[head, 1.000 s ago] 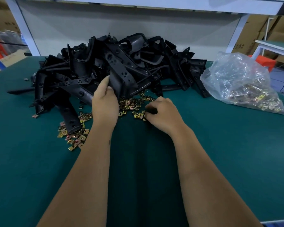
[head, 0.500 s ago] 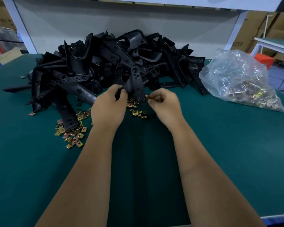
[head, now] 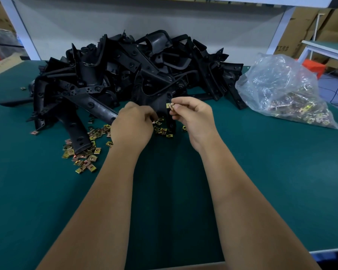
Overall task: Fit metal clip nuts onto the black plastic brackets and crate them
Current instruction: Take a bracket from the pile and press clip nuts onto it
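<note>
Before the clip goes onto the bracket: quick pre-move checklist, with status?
1. Clip nut held: ok, pinched in the right hand fingertips.
2. Bracket held: ok, the left hand grips its lower part, though the fingers are mostly hidden.
3. Clip at the bracket edge: ok, it sits against the upper edge.
4. Clip's open side facing the edge: cannot tell, too small.
5. Clip lined up with a bracket hole: cannot tell, the hand covers it.
6. More clips within reach: ok, loose clip nuts lie on the green mat.
</note>
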The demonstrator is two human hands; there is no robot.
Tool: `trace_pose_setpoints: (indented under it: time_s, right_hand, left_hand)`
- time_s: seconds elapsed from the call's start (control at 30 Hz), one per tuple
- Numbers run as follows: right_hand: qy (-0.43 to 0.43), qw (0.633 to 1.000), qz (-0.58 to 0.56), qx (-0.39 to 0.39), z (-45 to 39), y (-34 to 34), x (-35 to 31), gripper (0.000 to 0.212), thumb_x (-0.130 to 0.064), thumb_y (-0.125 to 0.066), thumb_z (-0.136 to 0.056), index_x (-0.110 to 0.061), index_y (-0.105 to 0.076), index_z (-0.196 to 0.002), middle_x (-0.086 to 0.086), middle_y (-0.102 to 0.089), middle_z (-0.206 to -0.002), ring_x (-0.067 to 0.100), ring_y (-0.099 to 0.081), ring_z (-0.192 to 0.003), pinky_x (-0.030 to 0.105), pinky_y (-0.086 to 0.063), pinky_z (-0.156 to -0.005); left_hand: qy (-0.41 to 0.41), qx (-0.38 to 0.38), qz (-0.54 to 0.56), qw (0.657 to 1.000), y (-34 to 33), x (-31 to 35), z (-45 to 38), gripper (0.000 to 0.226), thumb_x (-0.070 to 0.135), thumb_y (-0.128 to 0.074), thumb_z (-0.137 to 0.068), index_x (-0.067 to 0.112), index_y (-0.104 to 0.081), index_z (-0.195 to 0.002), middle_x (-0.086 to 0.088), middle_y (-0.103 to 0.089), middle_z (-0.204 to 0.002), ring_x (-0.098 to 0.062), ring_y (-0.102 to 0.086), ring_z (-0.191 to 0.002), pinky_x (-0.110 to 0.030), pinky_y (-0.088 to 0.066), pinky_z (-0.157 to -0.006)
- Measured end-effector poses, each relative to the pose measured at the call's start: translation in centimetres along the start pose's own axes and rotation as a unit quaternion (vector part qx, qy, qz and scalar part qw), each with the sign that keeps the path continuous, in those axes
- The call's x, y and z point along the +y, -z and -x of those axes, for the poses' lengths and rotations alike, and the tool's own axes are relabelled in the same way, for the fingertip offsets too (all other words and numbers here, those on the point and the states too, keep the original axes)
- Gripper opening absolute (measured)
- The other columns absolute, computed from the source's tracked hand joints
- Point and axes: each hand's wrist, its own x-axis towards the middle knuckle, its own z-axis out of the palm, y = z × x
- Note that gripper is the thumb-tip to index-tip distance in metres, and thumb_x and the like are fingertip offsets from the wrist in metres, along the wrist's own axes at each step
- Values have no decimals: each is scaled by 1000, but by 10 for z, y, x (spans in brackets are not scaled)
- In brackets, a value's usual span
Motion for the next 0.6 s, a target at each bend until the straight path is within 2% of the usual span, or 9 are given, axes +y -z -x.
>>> trace_pose_setpoints:
  time_s: [0.17, 0.27, 0.33, 0.43, 0.6]
  right_hand:
    - [22, 998, 63, -13, 1, -4, 2, 25, 6, -62, -88, -16, -72, -91, -3, -70, -81, 5, -66, -76, 19, -53, -72]
    - [27, 997, 76, -4, 1, -4, 3, 26, 5, -63, -87, -19, -71, -90, 0, -70, -86, 6, -66, -81, 21, -54, -77]
    - [23, 997, 69, 1, 1, -3, 2, 26, 4, -64, -87, -20, -71, -90, 2, -71, -87, 7, -67, -80, 20, -54, -75]
    - [21, 998, 63, 3, 1, -3, 2, 24, 2, -65, -87, -20, -71, -90, 1, -72, -86, 4, -67, -74, 18, -53, -71]
    - [33, 996, 77, 2, 2, -5, 2, 23, 2, -66, -87, -21, -72, -88, 0, -71, -84, 2, -67, -74, 17, -53, -70]
  left_hand:
    - [21, -5, 67, 998, 0, 3, 1, 26, 32, -43, -96, 38, -67, -103, 7, -52, -107, -20, -52, -104, -31, -34, -73]
    - [-12, -29, 60, 998, -1, 2, 0, 22, 46, -45, -96, 42, -60, -111, 5, -51, -109, -21, -49, -111, -34, -36, -78]
    - [-41, -44, 39, 997, -2, 0, 1, 26, 54, -50, -92, 45, -54, -116, 5, -50, -109, -22, -48, -113, -35, -37, -80]
    - [-68, -35, 29, 997, -4, -3, 0, 30, 55, -57, -90, 46, -53, -119, 5, -51, -109, -22, -50, -112, -35, -39, -78]
    - [-76, -5, 50, 996, -8, -8, -1, 27, 49, -59, -92, 42, -61, -118, 5, -54, -109, -20, -53, -112, -35, -44, -80]
